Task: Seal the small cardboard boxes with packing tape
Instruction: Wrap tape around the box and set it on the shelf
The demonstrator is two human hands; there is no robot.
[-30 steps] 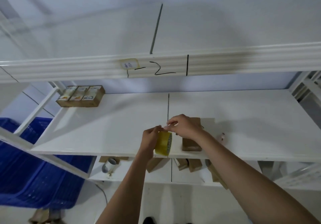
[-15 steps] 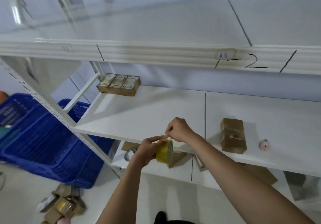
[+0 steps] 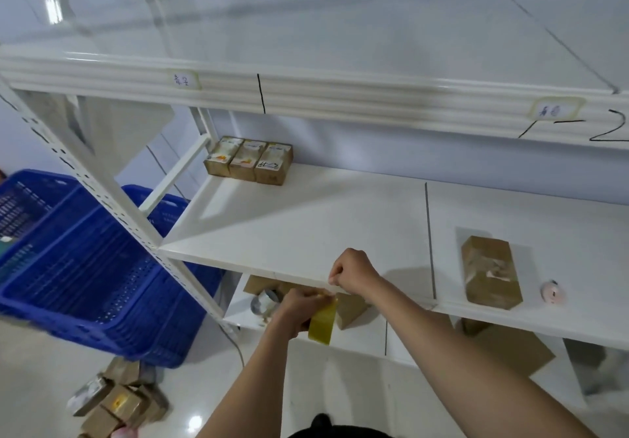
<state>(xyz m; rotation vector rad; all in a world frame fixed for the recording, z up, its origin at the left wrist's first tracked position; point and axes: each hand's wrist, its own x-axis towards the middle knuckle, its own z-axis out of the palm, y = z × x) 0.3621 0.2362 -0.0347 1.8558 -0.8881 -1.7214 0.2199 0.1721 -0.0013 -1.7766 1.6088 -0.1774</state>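
**Both hands on the tape roll at the shelf's near edge**

I see my left hand (image 3: 295,311) wrapped around one yellowish roll of packing tape (image 3: 322,322), held on edge just below the near lip of the white metal shelf (image 3: 306,220). My right hand (image 3: 352,271) sits just above it with curled fingers pinched at the roll's top; I take it to be gripping the tape's loose end, though the strip itself is too fine to make out.

On the shelf I count one plain brown cardboard box (image 3: 490,271) to the right, well apart from my hands, with a single small round pinkish object (image 3: 552,291) just beside it on its right. At the far left corner stand three small printed cardboard boxes (image 3: 250,160) in a touching row.

On the lower shelf, one silvery tape roll (image 3: 263,302) lies left of my hands. Left of the rack are two blue plastic crates (image 3: 85,267), and a heap of small brown boxes (image 3: 117,402) lies on the floor; their number I cannot tell.
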